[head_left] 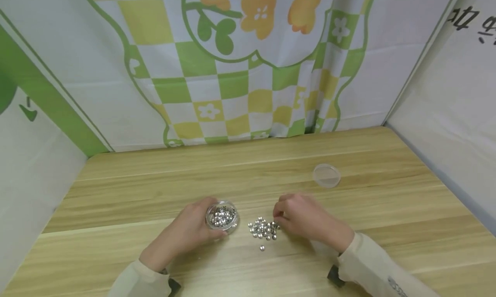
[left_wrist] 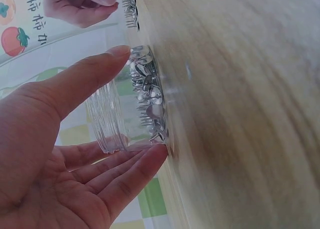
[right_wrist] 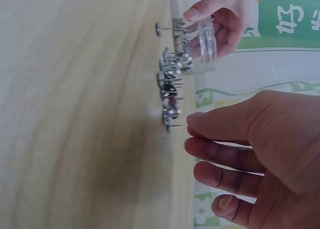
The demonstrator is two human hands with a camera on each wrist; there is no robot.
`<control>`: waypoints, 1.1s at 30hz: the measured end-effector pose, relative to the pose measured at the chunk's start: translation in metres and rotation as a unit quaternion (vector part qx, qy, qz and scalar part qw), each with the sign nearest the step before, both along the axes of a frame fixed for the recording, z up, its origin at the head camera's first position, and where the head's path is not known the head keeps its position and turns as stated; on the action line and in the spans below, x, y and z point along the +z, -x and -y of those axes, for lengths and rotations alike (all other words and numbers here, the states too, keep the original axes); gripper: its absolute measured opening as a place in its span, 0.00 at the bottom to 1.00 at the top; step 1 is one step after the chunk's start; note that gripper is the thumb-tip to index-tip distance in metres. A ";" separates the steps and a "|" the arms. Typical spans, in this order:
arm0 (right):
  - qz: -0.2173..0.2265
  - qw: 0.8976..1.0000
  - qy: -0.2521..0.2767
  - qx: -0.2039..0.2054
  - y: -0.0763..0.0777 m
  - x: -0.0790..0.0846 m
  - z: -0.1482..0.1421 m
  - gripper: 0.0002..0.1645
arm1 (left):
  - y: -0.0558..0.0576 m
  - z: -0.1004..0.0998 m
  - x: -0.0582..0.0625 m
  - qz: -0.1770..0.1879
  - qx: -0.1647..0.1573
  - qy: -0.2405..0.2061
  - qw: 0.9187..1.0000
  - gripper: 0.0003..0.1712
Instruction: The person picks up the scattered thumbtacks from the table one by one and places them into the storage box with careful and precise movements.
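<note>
My left hand [head_left: 191, 228] holds a clear round plastic jar [left_wrist: 125, 109] resting on the table, thumb on one side and fingers on the other. Silver thumbtacks [left_wrist: 150, 96] cover the jar's bottom, several with their pins pointing up. Right of the jar lies a loose pile of thumbtacks [head_left: 261, 228], with a single thumbtack [head_left: 262, 248] apart from it on the near side. My right hand [head_left: 300, 215] hovers at the pile's right edge. In the right wrist view its fingers [right_wrist: 220, 151] are loosely bent, thumb and index tips close together, with no tack visible between them.
A clear round lid [head_left: 327, 175] lies on the wooden table [head_left: 155, 180], behind my right hand. At the table's far edge hangs a checked, flower-printed curtain [head_left: 248, 86]. White printed panels [head_left: 445, 107] close off the sides.
</note>
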State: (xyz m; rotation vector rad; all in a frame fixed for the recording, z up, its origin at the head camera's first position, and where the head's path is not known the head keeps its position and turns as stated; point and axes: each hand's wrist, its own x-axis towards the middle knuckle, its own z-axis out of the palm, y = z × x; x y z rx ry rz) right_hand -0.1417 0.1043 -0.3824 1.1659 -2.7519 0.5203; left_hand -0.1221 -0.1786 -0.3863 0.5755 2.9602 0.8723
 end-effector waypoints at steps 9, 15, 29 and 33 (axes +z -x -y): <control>0.006 1.000 -0.022 0.000 0.001 -0.008 0.000 0.04 | 0.000 -0.001 0.000 -0.002 -0.001 0.003 1.000 0.42; 0.003 1.000 -0.017 -0.003 0.002 -0.004 0.004 0.04 | -0.001 -0.001 0.001 -0.005 -0.002 0.003 1.000 0.43; -0.026 0.999 0.014 0.043 0.012 0.023 0.070 0.05 | 0.001 0.002 0.000 0.010 0.000 -0.008 1.000 0.41; -0.033 0.998 0.014 0.055 0.014 0.023 0.089 0.04 | 0.001 0.002 0.002 0.016 0.004 -0.005 1.000 0.41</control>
